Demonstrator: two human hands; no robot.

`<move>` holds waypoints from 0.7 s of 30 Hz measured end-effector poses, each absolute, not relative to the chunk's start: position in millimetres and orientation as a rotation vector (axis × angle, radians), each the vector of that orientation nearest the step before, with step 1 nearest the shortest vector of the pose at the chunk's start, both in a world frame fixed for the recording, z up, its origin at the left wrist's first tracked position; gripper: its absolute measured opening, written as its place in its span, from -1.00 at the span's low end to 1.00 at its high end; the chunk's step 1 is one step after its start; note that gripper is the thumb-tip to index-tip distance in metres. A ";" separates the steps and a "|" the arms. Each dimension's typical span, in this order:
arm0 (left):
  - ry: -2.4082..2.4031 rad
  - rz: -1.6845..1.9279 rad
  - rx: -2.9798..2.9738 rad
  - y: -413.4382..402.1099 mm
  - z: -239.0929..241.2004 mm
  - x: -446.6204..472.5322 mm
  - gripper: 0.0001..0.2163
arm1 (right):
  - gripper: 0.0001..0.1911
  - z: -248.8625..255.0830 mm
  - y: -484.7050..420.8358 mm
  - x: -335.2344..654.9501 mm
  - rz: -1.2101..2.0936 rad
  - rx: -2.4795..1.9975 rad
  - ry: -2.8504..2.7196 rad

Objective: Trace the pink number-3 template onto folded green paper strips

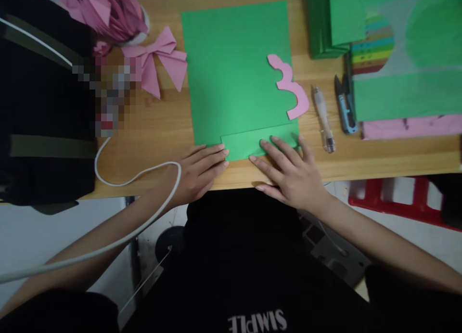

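Observation:
A large green sheet of paper lies flat on the wooden table. Over its near edge rests a narrow green strip, which may be a fold or a separate piece; I cannot tell. My left hand lies at the left end of this strip, fingers stretched out and tips touching it. On the strip's right part my right hand presses down with spread fingers. A pink curvy paper cutout, shaped like a 3, lies across the sheet's right edge. Neither hand grips anything.
Left of the sheet sits a pink paper bow, below more pink folded paper. To the right lie a clear pen, blue thread snips and stacked green paper. A white cable crosses over my left forearm.

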State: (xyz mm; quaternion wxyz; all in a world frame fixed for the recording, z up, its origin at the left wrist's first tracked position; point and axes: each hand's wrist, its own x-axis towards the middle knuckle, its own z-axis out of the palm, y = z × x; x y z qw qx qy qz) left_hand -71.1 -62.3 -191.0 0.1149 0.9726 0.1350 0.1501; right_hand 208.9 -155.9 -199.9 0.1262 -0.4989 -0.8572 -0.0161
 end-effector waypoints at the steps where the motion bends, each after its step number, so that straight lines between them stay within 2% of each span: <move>1: 0.396 0.435 2.853 -62.1 -190.9 -71.5 -0.69 | -0.31 -199.5 -156.4 209.1 -0.056 -1.455 -2.498; 11: 0.404 0.395 2.886 -63.6 -188.2 -69.2 -0.69 | -0.32 -197.4 -161.3 211.0 0.000 -1.509 -2.426; 17: 0.449 0.484 2.872 -68.5 -188.1 -64.9 -0.71 | -0.44 -195.4 -159.5 208.2 -0.119 -1.481 -2.428; 21: 0.452 0.521 2.862 -69.2 -189.0 -64.3 -0.71 | -0.45 -195.4 -157.8 198.9 -0.165 -1.461 -2.415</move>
